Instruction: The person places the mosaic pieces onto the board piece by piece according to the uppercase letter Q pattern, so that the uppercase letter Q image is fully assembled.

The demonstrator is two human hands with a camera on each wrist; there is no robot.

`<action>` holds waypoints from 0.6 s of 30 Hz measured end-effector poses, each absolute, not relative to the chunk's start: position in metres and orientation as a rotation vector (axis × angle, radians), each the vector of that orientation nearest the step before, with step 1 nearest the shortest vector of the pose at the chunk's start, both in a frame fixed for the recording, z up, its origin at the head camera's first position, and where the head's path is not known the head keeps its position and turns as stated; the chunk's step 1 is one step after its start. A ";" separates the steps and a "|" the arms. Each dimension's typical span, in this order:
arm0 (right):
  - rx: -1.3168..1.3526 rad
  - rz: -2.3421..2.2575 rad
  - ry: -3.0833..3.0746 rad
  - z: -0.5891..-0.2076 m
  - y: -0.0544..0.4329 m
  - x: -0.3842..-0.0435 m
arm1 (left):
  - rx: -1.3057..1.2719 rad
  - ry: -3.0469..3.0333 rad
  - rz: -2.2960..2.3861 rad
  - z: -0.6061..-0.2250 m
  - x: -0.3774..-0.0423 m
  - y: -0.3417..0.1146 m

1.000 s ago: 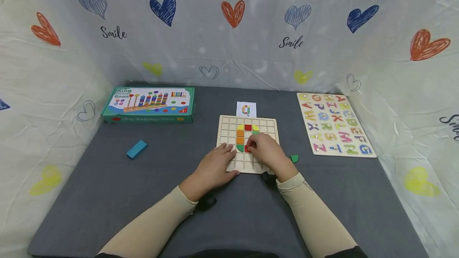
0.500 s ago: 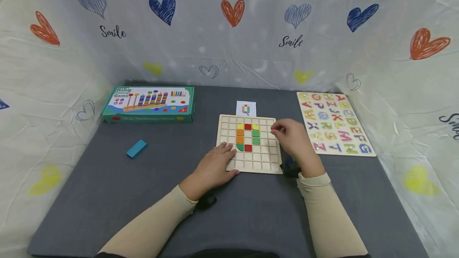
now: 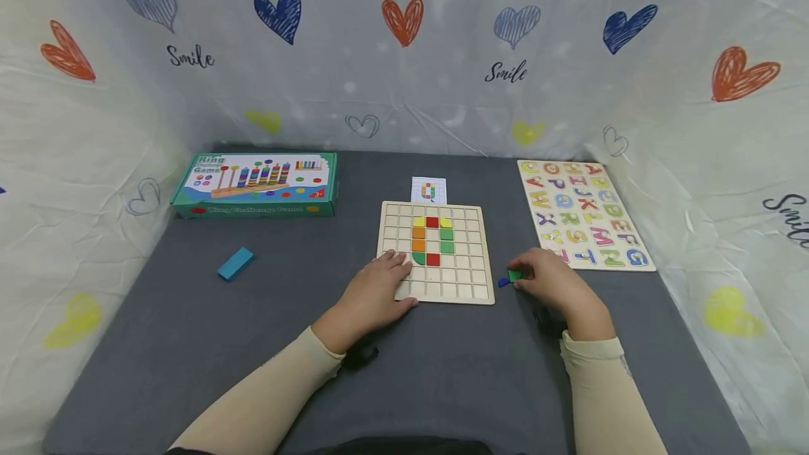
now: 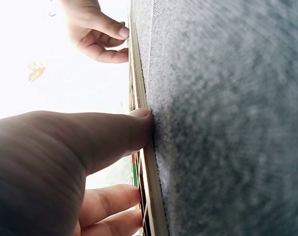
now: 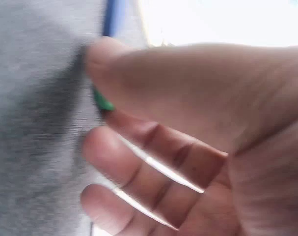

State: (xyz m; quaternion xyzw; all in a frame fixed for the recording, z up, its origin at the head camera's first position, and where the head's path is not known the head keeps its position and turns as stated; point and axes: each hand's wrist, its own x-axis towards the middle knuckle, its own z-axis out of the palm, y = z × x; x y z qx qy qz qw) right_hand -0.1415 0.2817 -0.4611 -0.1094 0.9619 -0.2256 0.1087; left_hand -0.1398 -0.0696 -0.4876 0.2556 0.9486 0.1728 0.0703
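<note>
My left hand (image 3: 366, 297) rests on the left front part of a wooden grid board (image 3: 470, 285), fingers stretched over it and thumb at the front edge, as the left wrist view shows. Yellow, red, orange and green tiles form a ring in its cells, with a red tile (image 3: 432, 259) at the bottom. Right of the board, my right hand (image 3: 562, 286) pinches a small green tile (image 3: 515, 275) between thumb and forefinger, low over the table. A blue tile (image 3: 503, 282) lies beside it. Most of the green tile is hidden by the thumb in the right wrist view.
A card (image 3: 428, 190) with a coloured tile pattern lies behind the board. An alphabet puzzle board (image 3: 584, 220) is at the right, a Ring Challenge Game box (image 3: 255, 185) at the back left. Nearer, a blue block (image 3: 237, 264) lies on the grey table.
My right hand has left the board, moving right and down to the loose tiles, and now pinches the green one. The left hand stays on the board; the head view has shifted slightly.
</note>
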 end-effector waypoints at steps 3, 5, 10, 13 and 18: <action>-0.300 -0.658 2.853 -0.466 0.281 -0.140 | 0.766 2.852 0.520 -0.487 -0.140 -0.070; -0.284 -0.655 2.870 -0.467 0.281 -0.139 | 0.764 2.850 0.519 -0.486 -0.140 -0.070; -0.264 -0.691 2.879 -0.468 0.278 -0.138 | 0.766 2.850 0.529 -0.485 -0.139 -0.070; -0.253 -0.745 2.867 -0.468 0.278 -0.137 | 0.760 2.849 0.533 -0.484 -0.139 -0.070; -0.223 -0.784 2.886 -0.468 0.280 -0.135 | 0.753 2.843 0.546 -0.484 -0.138 -0.070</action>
